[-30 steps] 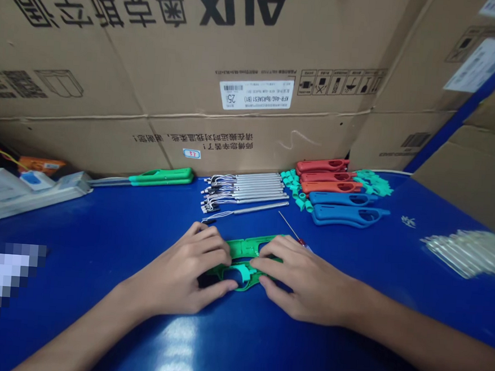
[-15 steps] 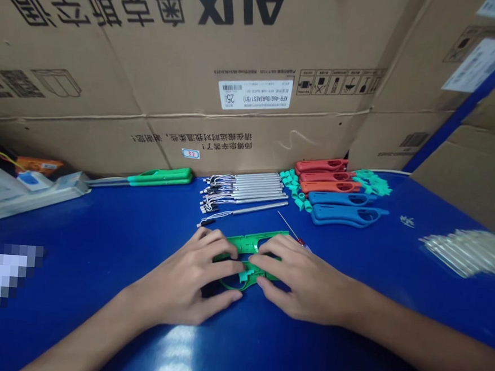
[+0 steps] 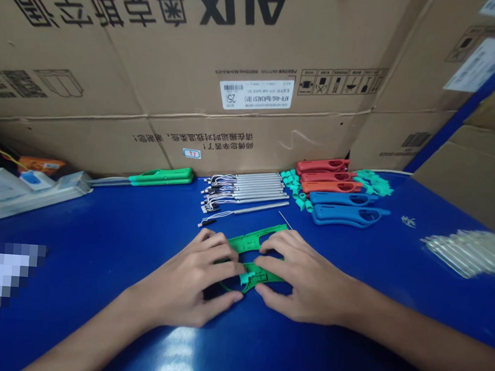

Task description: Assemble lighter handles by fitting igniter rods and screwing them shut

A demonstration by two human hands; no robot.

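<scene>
Two green lighter-handle shell halves lie one behind the other on the blue table, hollow sides up. My left hand (image 3: 194,278) grips the left end of the nearer shell half (image 3: 262,273), with thumb and fingers around it. A small teal trigger (image 3: 246,278) sits in that half, by my left fingertips. My right hand (image 3: 308,280) has the right part of the same half between thumb and fingers. The farther shell half (image 3: 247,242) lies just behind, close to the fingers of both hands. Parts of both halves are hidden by my fingers.
Behind my hands lie several metal lighter tubes with wires (image 3: 257,194), teal pieces (image 3: 301,201), red handles (image 3: 323,167) and blue handles (image 3: 347,216). Clear sticks (image 3: 471,252) are at right. Green-handled lighters (image 3: 161,175) and a power strip (image 3: 56,192) are at left. Cardboard (image 3: 173,90) stands behind.
The farther shell half has turned slightly, its right end now farther from me. My right fingers have shifted a little, showing more of the nearer half. My left hand barely moves.
</scene>
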